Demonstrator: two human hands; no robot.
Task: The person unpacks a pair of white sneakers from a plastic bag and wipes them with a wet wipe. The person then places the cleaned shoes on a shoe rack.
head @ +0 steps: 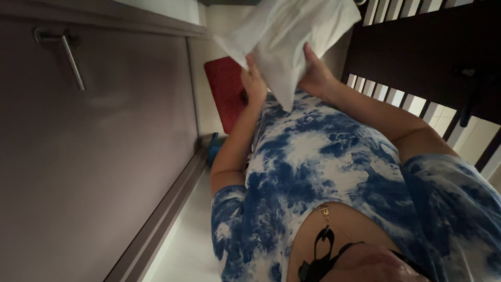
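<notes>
- Hands: two, left hand (254,83) and right hand (317,77), both gripping the cloth.
- White cloth (286,36): one, at 12 o'clock.
- Red mat (224,91): one, on the floor.
- Metal door handle (70,55): one, at 10 o'clock.
- Blue-and-white tie-dye garment (323,156): one.

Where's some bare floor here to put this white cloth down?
Pale floor lies bare between the cabinet and your left forearm; the red mat beyond your left hand is bare too. Right of the white cloth, the dark slatted rail crowds your right hand.
</notes>
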